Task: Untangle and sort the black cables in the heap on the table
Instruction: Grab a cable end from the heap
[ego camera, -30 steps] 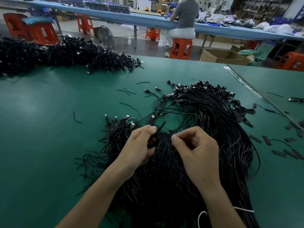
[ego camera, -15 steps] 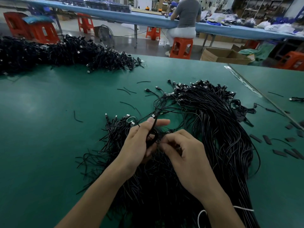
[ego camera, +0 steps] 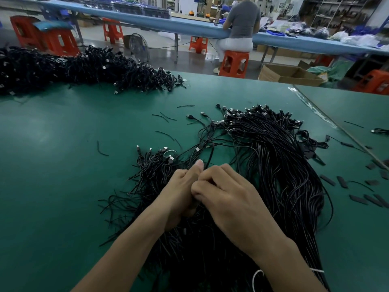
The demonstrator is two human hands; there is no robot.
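Both hands have closed the gap that lay between them a second ago and now touch, knuckle to knuckle, over the near middle of the heap of black cables [ego camera: 284,175]. This heap lies on a green table [ego camera: 63,165], fanning away from the viewer, with its metal-tipped plugs bunched at the far end.

The left hand [ego camera: 181,192] has its fingers curled in and its thumb pointing straight up. It grips a single cable [ego camera: 211,154], which rises beside the thumb tip and runs off toward the far end of the heap. The right hand [ego camera: 229,199] is pressed against the left hand, fingers bent and thumb and forefinger pinched together. What it pinches is hidden between the hands, so I cannot tell whether it has hold of the cable.

A white tie [ego camera: 257,277] loops at the near end of the heap. Short offcuts of cable [ego camera: 102,149] lie scattered to the left of the heap, and flat black strips [ego camera: 357,199] lie to its right. A second cable pile [ego camera: 84,68] sits well beyond the heap, at the far left. Past the table's far edge, beyond the heap, a person [ego camera: 242,20] sits on an orange stool [ego camera: 233,64] at a blue bench [ego camera: 189,26], beside a cardboard box [ego camera: 288,75].
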